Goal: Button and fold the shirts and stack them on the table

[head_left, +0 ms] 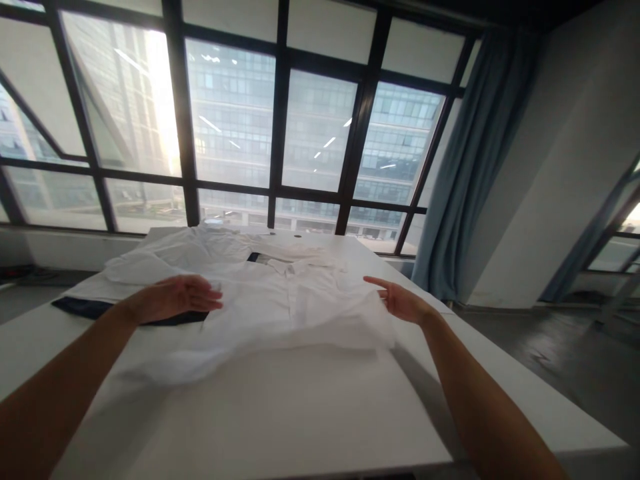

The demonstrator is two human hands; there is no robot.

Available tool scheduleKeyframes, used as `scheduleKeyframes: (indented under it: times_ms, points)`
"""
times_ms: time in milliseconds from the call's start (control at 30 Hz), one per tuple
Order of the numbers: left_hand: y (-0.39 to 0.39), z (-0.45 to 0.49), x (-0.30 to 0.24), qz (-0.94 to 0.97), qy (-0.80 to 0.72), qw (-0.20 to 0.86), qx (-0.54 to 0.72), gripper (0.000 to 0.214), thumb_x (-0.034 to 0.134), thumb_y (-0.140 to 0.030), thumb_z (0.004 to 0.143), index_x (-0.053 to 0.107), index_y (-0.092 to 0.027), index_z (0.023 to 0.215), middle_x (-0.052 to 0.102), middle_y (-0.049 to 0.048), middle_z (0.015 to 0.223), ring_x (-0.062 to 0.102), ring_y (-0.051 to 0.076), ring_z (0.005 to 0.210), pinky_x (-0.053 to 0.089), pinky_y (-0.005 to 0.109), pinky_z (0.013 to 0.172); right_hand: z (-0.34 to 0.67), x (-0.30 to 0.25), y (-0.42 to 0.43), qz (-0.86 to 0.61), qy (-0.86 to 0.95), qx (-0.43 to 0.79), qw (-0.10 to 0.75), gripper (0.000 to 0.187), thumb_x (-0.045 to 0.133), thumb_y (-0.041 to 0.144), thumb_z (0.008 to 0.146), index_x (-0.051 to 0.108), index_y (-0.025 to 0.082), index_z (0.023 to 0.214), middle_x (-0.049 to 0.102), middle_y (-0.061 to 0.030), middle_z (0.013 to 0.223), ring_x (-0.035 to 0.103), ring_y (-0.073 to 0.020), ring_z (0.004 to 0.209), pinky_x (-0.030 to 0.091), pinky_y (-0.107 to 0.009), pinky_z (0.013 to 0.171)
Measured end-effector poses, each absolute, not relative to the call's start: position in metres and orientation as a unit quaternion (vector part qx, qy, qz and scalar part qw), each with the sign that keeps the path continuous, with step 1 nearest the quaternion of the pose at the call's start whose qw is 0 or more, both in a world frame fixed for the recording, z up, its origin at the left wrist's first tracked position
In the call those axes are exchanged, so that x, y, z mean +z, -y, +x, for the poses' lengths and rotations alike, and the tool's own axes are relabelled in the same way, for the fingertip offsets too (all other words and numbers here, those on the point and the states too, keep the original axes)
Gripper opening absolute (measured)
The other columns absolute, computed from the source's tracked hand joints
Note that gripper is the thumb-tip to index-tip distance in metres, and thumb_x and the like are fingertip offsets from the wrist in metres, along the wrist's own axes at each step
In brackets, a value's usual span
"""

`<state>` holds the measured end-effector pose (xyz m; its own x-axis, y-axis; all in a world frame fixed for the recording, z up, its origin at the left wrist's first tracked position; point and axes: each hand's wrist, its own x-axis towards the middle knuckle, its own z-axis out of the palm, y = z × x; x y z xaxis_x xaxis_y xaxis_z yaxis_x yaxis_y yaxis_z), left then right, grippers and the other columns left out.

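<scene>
A white shirt lies spread over the table, its near edge blurred and lifted in a loose billow. My left hand is over the left part of the cloth, fingers stretched out to the right and apparently holding nothing. At the shirt's right edge is my right hand, its index finger extended and the others partly hidden behind it. Whether those fingers touch the fabric is hard to make out. More white garments lie crumpled behind and to the left, with a dark cloth showing beneath them.
The white table reaches back toward a wide dark-framed window. A blue curtain hangs at the right, beside a pale wall column. Grey floor shows past the table's right edge.
</scene>
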<state>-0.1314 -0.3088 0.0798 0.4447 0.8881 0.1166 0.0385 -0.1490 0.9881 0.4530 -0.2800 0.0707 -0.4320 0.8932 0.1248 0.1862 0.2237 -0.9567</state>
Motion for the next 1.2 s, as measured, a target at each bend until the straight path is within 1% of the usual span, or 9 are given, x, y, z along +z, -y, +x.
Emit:
scheduleKeyframes:
  times_ms: [133, 300, 400, 500, 700, 833, 933, 1067, 1200]
  points:
    - [0.298, -0.092, 0.061, 0.763, -0.413, 0.362, 0.342, 0.054, 0.057, -0.067, 0.078, 0.072, -0.017, 0.094, 0.073, 0.0110, 0.104, 0.066, 0.029, 0.102, 0.046, 0.045, 0.098, 0.437, 0.049, 0.262, -0.436, 0.654, 0.459, 0.414, 0.060, 0.063, 0.059, 0.080, 0.061, 0.017, 0.123, 0.071, -0.0122, 0.099, 0.067, -0.0208, 0.083, 0.052, -0.042, 0.086]
    - [0.293, -0.060, 0.023, 0.875, -0.421, 0.133, 0.197, 0.055, 0.049, -0.063, 0.085, 0.064, -0.024, 0.121, 0.057, 0.0081, 0.137, 0.051, 0.026, 0.127, 0.035, 0.042, 0.111, 0.411, 0.042, 0.262, -0.469, 0.759, 0.354, 0.281, 0.058, 0.071, 0.060, 0.070, 0.071, 0.016, 0.109, 0.069, -0.0145, 0.111, 0.064, -0.0266, 0.102, 0.049, -0.043, 0.091]
    - [0.298, -0.054, 0.013, 0.898, -0.412, 0.106, 0.113, 0.066, 0.048, -0.065, 0.086, 0.049, -0.026, 0.139, 0.038, 0.0078, 0.152, 0.032, 0.028, 0.141, 0.023, 0.046, 0.116, 0.397, 0.050, 0.275, -0.436, 0.826, 0.327, 0.145, 0.054, 0.077, 0.055, 0.063, 0.074, 0.018, 0.102, 0.070, -0.0111, 0.109, 0.064, -0.0242, 0.096, 0.050, -0.037, 0.085]
    - [0.303, -0.051, 0.013, 0.900, -0.420, 0.110, 0.041, 0.073, 0.042, -0.068, 0.088, 0.036, -0.027, 0.148, 0.026, 0.0072, 0.157, 0.020, 0.027, 0.145, 0.013, 0.049, 0.118, 0.386, 0.058, 0.292, -0.406, 0.817, 0.406, 0.045, 0.054, 0.073, 0.056, 0.069, 0.071, 0.017, 0.107, 0.071, -0.0084, 0.097, 0.065, -0.0167, 0.079, 0.051, -0.028, 0.069]
    - [0.300, -0.050, 0.013, 0.896, -0.431, 0.109, 0.016, 0.077, 0.038, -0.071, 0.087, 0.032, -0.027, 0.149, 0.021, 0.0069, 0.159, 0.017, 0.027, 0.146, 0.010, 0.048, 0.118, 0.388, 0.081, 0.320, -0.329, 0.740, 0.579, -0.097, 0.057, 0.062, 0.059, 0.082, 0.066, 0.011, 0.112, 0.061, 0.0016, 0.060, 0.057, -0.0071, 0.043, 0.036, -0.015, 0.040]
    - [0.296, -0.053, 0.009, 0.899, -0.427, 0.095, 0.021, 0.076, 0.037, -0.072, 0.086, 0.033, -0.029, 0.149, 0.023, 0.0058, 0.158, 0.019, 0.026, 0.146, 0.012, 0.046, 0.118, 0.413, 0.092, 0.320, -0.305, 0.743, 0.595, -0.039, 0.060, 0.054, 0.065, 0.084, 0.067, 0.008, 0.096, 0.062, -0.0006, 0.053, 0.045, -0.0053, 0.031, 0.023, -0.016, 0.030]
    - [0.295, -0.054, 0.008, 0.899, -0.427, 0.091, 0.030, 0.075, 0.038, -0.072, 0.086, 0.035, -0.029, 0.148, 0.026, 0.0056, 0.157, 0.022, 0.027, 0.145, 0.014, 0.046, 0.118, 0.425, 0.080, 0.303, -0.393, 0.761, 0.508, 0.087, 0.057, 0.056, 0.065, 0.082, 0.065, 0.010, 0.092, 0.065, -0.0023, 0.056, 0.048, -0.0070, 0.035, 0.032, -0.018, 0.035]
    - [0.299, -0.051, 0.005, 0.893, -0.443, 0.077, 0.032, 0.074, 0.032, -0.069, 0.090, 0.029, -0.028, 0.151, 0.021, 0.0062, 0.159, 0.018, 0.026, 0.146, 0.012, 0.046, 0.118, 0.420, 0.042, 0.271, -0.503, 0.780, 0.266, 0.260, 0.056, 0.056, 0.065, 0.080, 0.067, 0.013, 0.101, 0.072, -0.0123, 0.094, 0.068, -0.0201, 0.080, 0.053, -0.030, 0.066]
    - [0.308, -0.046, 0.004, 0.894, -0.441, 0.082, 0.009, 0.074, 0.028, -0.069, 0.091, 0.024, -0.028, 0.153, 0.013, 0.0064, 0.160, 0.009, 0.028, 0.147, 0.006, 0.052, 0.117, 0.417, 0.008, 0.245, -0.533, 0.800, 0.135, 0.241, 0.066, 0.058, 0.067, 0.076, 0.064, 0.019, 0.121, 0.057, -0.0140, 0.134, 0.050, -0.0298, 0.126, 0.040, -0.043, 0.105]
